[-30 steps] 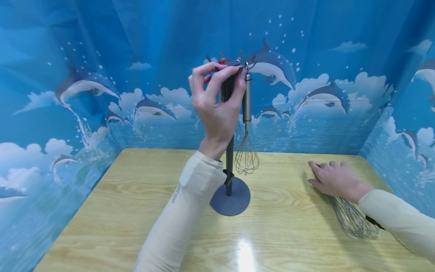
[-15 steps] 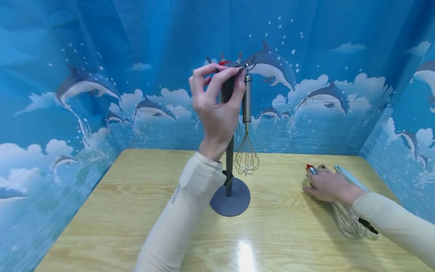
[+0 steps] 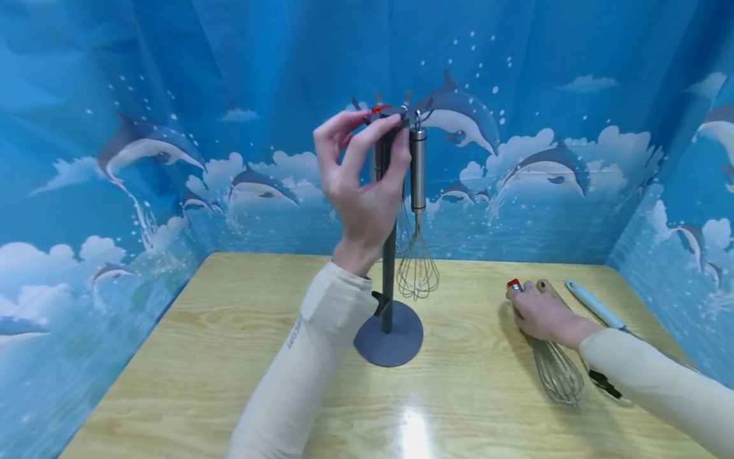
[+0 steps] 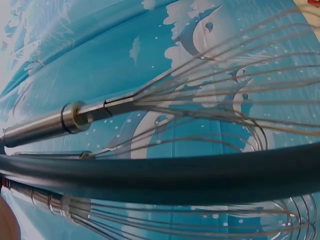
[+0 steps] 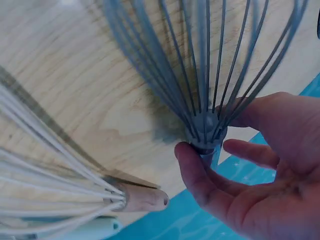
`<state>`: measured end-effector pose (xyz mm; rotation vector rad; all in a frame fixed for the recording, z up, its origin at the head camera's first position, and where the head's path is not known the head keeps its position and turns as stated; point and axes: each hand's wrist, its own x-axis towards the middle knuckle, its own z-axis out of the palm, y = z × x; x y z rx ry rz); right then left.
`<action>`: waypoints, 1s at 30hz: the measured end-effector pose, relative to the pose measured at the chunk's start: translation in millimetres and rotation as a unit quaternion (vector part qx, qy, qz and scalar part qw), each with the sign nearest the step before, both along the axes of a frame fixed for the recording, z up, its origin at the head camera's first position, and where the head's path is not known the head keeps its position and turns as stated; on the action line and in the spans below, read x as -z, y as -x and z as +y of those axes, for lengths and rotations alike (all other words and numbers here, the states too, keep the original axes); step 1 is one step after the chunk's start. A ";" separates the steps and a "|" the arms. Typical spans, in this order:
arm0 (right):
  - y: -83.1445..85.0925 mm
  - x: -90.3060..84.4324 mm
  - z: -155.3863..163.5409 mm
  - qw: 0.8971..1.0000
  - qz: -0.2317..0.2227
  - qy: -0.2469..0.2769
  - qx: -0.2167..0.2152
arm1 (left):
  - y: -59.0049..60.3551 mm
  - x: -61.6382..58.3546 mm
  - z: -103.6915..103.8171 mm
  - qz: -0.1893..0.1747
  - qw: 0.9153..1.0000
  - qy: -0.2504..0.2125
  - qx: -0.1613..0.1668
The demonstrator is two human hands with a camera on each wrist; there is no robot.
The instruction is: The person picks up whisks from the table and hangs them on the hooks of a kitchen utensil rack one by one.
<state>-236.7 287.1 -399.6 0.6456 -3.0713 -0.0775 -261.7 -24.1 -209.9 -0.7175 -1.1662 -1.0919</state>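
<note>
Up high, the left hand is curling its fingers around the top of the dark stand, where a steel whisk is hanging. Over on the wooden table, the right hand is gripping the red-capped whisk by its handle, beside a wooden-handled whisk.

Operator's arms: two bare hands, long cream sleeves.

Left hand and right hand uncovered, nails short and unpainted. Left sleeve: close-fitting cream fabric, folded cuff at wrist, small dark lettering printed along forearm, illegible. Right sleeve: same cream fabric, a black strap or band showing beneath it.
</note>
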 end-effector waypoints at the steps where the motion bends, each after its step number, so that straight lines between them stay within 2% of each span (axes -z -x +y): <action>1: 1.8 0.1 0.5 1.000 -0.003 0.001 0.002 | 0.3 0.1 -1.1 0.006 1.000 -0.005 0.002; 7: 12.8 -0.7 8.0 0.999 -0.026 0.036 0.003 | 1.8 -0.4 -3.6 0.020 0.999 -0.038 0.022; 11: 16.4 -1.6 11.7 0.996 -0.066 0.064 0.016 | 1.5 0.3 -3.6 -0.002 0.997 -0.060 0.040; 15: 15.6 -3.8 13.2 0.988 -0.107 0.097 0.052 | 0.9 0.9 -4.8 -0.032 0.996 -0.073 0.036; 18: 15.3 -6.8 13.6 0.983 -0.119 0.122 0.074 | 1.7 1.5 -6.5 -0.046 0.996 -0.071 0.033; 25: 16.5 -20.4 10.9 0.977 -0.091 0.176 0.084 | 5.7 2.6 -11.3 -0.051 0.997 -0.040 0.052; 30: 14.0 -32.8 7.6 0.968 -0.066 0.222 0.098 | 5.1 1.6 -12.9 -0.075 0.994 -0.018 0.073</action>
